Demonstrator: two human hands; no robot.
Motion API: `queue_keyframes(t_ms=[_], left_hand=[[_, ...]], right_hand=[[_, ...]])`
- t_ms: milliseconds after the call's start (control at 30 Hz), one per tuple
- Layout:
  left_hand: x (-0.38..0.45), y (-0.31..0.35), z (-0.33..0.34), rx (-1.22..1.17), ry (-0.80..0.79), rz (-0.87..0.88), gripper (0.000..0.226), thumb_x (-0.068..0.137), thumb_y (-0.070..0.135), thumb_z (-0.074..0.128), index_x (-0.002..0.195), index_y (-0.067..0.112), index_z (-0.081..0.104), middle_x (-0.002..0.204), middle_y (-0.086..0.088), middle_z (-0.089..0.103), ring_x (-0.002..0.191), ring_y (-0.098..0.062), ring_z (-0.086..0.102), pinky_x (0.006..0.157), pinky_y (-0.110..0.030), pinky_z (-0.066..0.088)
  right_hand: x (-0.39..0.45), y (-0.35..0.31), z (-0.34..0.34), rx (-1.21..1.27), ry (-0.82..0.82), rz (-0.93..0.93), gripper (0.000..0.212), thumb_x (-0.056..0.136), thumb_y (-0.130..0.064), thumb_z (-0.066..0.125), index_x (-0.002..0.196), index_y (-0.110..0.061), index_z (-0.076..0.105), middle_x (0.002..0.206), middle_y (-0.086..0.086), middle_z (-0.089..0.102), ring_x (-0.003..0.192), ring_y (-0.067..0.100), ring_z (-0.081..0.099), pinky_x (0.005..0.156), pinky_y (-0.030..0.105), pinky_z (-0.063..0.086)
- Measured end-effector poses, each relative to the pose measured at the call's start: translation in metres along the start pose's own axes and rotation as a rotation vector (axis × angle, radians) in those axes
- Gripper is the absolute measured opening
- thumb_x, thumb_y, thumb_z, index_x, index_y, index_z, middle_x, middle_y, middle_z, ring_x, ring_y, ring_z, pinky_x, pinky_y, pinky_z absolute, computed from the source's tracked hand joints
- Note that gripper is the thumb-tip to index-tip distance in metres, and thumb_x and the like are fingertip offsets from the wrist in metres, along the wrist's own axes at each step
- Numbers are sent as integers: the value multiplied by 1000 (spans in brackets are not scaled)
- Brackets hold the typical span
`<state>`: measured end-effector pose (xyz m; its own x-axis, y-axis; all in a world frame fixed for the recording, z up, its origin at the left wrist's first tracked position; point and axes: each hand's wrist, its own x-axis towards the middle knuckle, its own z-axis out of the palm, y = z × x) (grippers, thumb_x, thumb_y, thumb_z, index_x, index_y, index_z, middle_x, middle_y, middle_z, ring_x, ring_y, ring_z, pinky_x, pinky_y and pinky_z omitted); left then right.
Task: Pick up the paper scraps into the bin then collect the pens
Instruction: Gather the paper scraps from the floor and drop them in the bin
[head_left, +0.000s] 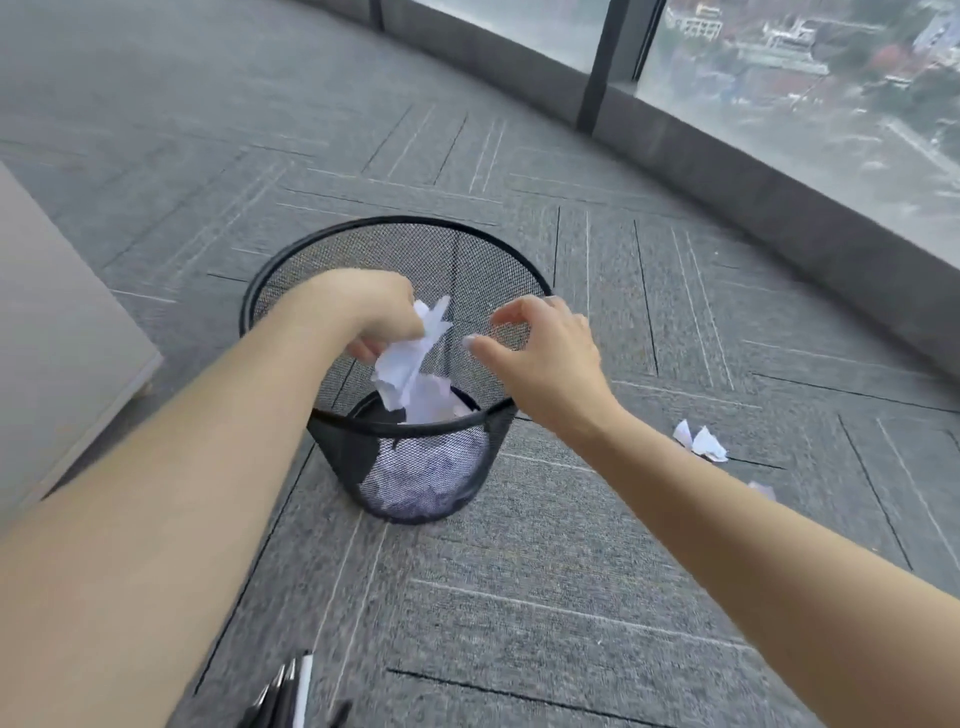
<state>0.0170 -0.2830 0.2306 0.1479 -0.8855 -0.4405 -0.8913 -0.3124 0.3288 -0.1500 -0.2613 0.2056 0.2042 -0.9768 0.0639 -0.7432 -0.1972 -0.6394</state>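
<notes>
While the left hand (374, 312) clutches crumpled paper (410, 358) over the bin (363, 426), the right hand (545, 348) hovers spread.

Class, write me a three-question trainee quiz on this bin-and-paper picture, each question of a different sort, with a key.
1. True or false: the left hand holds crumpled paper over the mesh bin.
2. Where do paper scraps lie on the carpet? A) right of the bin B) left of the bin C) behind the bin
3. Fill in: the right hand is open and holds ____.

Key: 1 true; 2 A; 3 nothing.
</notes>
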Motion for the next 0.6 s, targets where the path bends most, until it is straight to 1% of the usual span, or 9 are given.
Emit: queue_keyframes(t_ms=[33, 100, 167, 233, 300, 367, 467, 533, 600], left_hand=[[-1, 2, -1, 54, -2, -15, 28, 92, 24, 49, 114, 8, 53, 104, -15, 64, 83, -25, 66, 79, -38, 57], [0, 11, -5, 139, 60, -21, 36, 91, 35, 51, 119, 12, 54, 104, -11, 64, 88, -25, 65, 75, -34, 55], [4, 28, -6, 132, 196, 16, 35, 90, 34, 53, 117, 11, 58, 107, -12, 64, 90, -28, 60, 72, -30, 46], [8, 52, -4, -8, 356, 62, 31, 89, 29, 54, 113, 11, 61, 110, -11, 65, 95, -30, 59, 75, -32, 41], [8, 80, 0, -139, 461, 145, 27, 89, 25, 54, 111, 12, 61, 114, -10, 63, 105, -31, 58, 80, -34, 42], [3, 108, 9, -219, 478, 256, 24, 89, 23, 53, 109, 13, 61, 116, -9, 63, 108, -31, 58, 83, -34, 43], [-4, 140, 25, -249, 462, 400, 21, 90, 22, 51, 105, 13, 61, 116, -8, 62, 106, -30, 58, 80, -33, 43], [-4, 153, 32, -265, 468, 453, 18, 90, 23, 50, 102, 15, 61, 115, -7, 61, 105, -28, 58, 79, -32, 42], [-1, 157, 33, -267, 484, 452, 17, 90, 24, 50, 101, 15, 61, 113, -6, 63, 104, -28, 58, 78, -32, 42]], right_hand=[[-2, 2, 2, -48, 49, -2, 45, 83, -47, 60, 122, -27, 50, 131, -3, 44, 123, 18, 38, 104, 38, 28], [-6, 8, 4, -30, 106, 80, 59, 82, -44, 61, 134, -27, 37, 142, -2, 30, 130, 20, 29, 108, 42, 23], [-10, 14, -1, 194, 17, 341, 68, 81, -39, 63, 139, -24, 30, 144, 2, 28, 130, 24, 32, 107, 46, 29], [-15, 16, -9, 594, -204, 636, 49, 83, -36, 61, 126, -19, 44, 128, 4, 45, 111, 24, 53, 93, 42, 47], [-19, 16, -13, 834, -389, 791, 24, 85, -31, 55, 103, -16, 51, 116, 8, 56, 79, 21, 67, 68, 33, 57], [-21, 19, -10, 877, -397, 814, 14, 84, -20, 48, 95, -11, 50, 117, 17, 59, 64, 25, 70, 58, 30, 59], [-21, 24, -14, 883, -363, 818, 28, 82, -6, 40, 108, 1, 50, 101, 28, 64, 51, 28, 69, 48, 27, 57], [-21, 33, -26, 914, -318, 832, 30, 85, -3, 38, 112, 4, 48, 82, 27, 66, 47, 28, 67, 44, 27, 56], [-23, 48, -44, 959, -235, 849, 19, 87, -2, 37, 104, 1, 46, 84, 27, 64, 49, 27, 68, 44, 28, 57]])
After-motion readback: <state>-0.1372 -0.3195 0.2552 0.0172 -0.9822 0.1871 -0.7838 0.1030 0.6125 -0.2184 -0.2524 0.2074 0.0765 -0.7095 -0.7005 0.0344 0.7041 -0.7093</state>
